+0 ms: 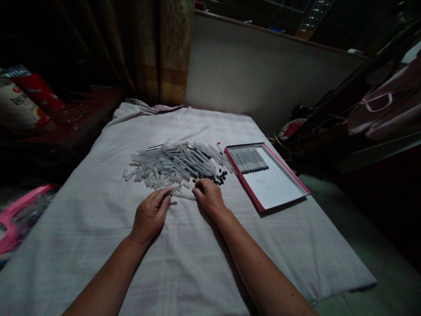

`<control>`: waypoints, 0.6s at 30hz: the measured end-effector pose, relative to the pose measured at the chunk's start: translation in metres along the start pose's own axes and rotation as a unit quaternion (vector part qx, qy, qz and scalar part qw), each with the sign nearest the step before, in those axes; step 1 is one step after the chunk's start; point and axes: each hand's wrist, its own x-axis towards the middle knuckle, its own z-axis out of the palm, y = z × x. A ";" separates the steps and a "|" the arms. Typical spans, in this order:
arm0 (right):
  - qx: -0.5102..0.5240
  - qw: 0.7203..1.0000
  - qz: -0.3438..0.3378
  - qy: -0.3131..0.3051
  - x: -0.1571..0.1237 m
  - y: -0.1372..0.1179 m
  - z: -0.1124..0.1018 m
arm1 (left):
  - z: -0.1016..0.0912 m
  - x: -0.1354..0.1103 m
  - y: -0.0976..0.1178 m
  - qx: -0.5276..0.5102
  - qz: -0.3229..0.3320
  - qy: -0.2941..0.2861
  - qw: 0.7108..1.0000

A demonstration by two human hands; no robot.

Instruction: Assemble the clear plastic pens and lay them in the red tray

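My left hand pinches a translucent whitish pen part between thumb and fingers, just in front of the pile. My right hand is closed, fingertips together beside the small black pen plugs; what they hold, if anything, is hidden. Between both hands a clear pen barrel lies on the cloth, one end close to my right fingertips. Behind the hands spreads a heap of loose pen barrels, with dark refills among them and short whitish caps at its front left.
Right of the heap, a shallow red-edged box holds a row of assembled pens. A pale cloth covers the bed-like surface. A pink plastic object is at the left edge, and a dark red side table stands behind it.
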 end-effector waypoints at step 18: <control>0.502 0.852 0.147 -0.015 -0.048 0.008 -0.019 | 0.007 -0.005 0.024 0.064 0.148 -0.073 0.984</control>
